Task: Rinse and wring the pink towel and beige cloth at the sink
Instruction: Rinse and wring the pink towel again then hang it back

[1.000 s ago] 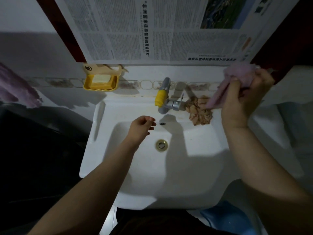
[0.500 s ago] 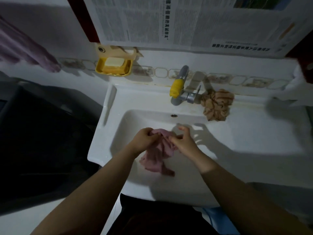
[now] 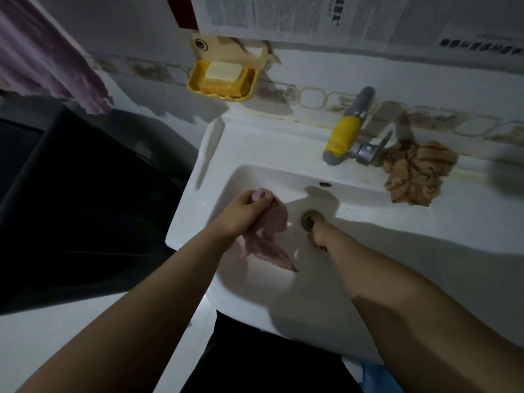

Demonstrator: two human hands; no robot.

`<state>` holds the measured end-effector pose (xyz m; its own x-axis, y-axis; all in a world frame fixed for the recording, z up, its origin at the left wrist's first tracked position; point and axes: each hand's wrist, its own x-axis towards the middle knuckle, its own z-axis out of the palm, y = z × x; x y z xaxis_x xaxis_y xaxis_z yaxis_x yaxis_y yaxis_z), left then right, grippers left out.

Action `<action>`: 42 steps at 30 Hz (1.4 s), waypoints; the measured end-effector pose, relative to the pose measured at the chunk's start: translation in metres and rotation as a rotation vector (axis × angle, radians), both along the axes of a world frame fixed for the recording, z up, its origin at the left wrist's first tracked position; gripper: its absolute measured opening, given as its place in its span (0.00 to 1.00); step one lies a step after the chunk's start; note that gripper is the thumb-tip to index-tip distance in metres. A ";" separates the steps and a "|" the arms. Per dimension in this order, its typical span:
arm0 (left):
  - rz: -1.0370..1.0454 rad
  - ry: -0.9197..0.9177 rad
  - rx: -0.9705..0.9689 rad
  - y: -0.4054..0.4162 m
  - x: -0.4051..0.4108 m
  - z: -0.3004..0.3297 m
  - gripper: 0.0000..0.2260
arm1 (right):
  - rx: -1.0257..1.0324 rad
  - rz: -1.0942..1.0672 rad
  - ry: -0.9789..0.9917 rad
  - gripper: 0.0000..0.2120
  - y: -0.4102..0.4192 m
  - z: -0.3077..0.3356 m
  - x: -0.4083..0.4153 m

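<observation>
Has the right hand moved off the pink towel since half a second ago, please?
Yes: the right hand left the pink towel and now sits at the drain.

A yellow soap dish (image 3: 222,80) with 1 pale bar of soap (image 3: 224,71) hangs on the wall under a sheet of newspaper (image 3: 340,18). A purple cloth (image 3: 42,58) hangs at the upper left, above a dark cabinet (image 3: 71,199).

newspaper (image 3: 354,18) print too blurred.
</observation>
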<state>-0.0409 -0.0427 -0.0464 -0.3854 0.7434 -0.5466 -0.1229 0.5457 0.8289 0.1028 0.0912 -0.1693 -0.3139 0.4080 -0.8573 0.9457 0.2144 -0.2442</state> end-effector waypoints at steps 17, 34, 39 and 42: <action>0.113 -0.198 0.067 0.045 0.032 0.027 0.16 | 0.966 -0.609 0.525 0.32 0.080 0.097 0.018; 0.072 -0.166 0.168 0.071 0.049 0.060 0.18 | 0.747 -0.519 0.485 0.18 0.129 0.116 0.013; 0.042 -0.148 0.194 0.075 0.049 0.061 0.19 | 0.665 -0.553 0.474 0.14 0.129 0.115 0.015; 0.033 -0.147 0.201 0.076 0.050 0.063 0.19 | 0.635 -0.596 0.504 0.14 0.127 0.115 0.015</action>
<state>0.0087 0.0337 0.0164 -0.3386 0.8309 -0.4414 -0.2658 0.3656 0.8920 0.1180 0.2186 -0.0539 -0.1757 0.9521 -0.2502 0.7589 -0.0309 -0.6505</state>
